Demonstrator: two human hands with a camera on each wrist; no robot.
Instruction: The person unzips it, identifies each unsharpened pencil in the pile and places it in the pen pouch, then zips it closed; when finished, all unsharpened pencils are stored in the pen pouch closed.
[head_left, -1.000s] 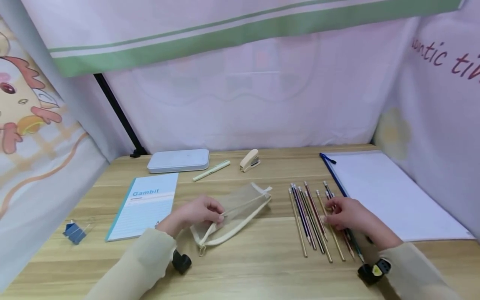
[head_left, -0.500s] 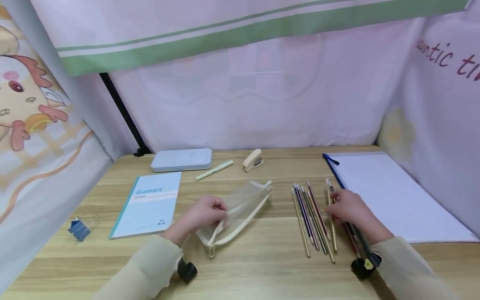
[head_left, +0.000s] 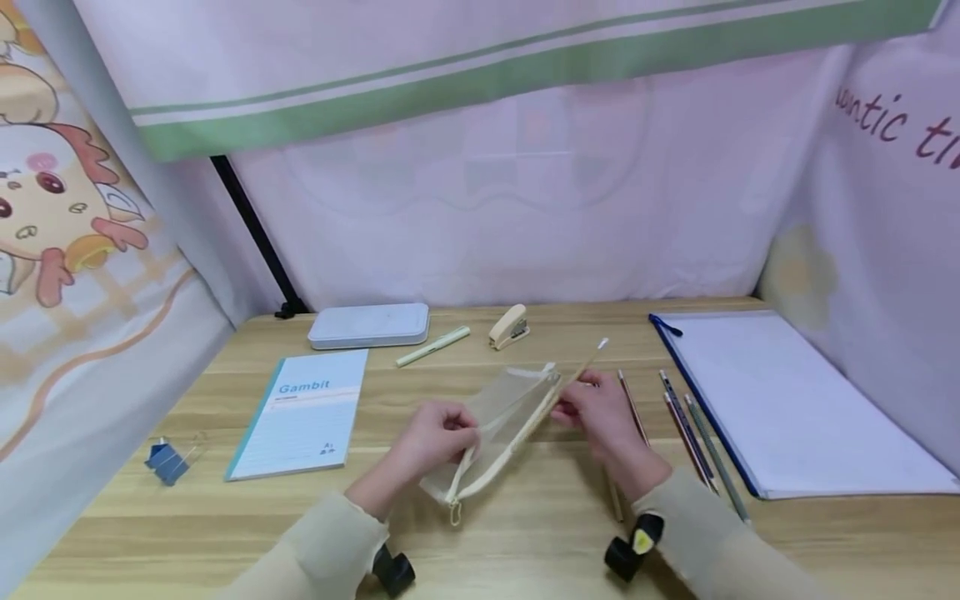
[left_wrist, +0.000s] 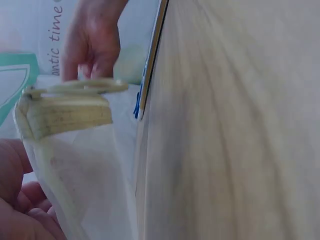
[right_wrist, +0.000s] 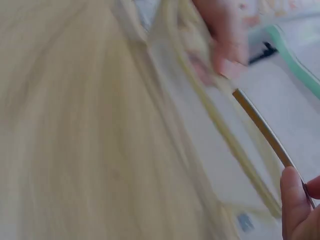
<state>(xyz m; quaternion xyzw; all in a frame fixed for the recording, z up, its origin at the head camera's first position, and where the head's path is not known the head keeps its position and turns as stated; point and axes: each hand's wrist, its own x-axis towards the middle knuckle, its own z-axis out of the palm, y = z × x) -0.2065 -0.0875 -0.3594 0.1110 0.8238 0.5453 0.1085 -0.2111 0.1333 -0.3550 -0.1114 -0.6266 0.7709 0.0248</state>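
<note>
My left hand pinches the mesh pouch at its open edge, mid-table; my right hand has a narrow grip on a gold pencil angled at the pouch. The wooden table sits among pale curtains.

Left hand fingers curled, pinching; right hand fingers pinched, close beside left; forearms converge.

Light was soft and even, shadows faint — the head view curved at its edges; both wrist views blurred.
</note>
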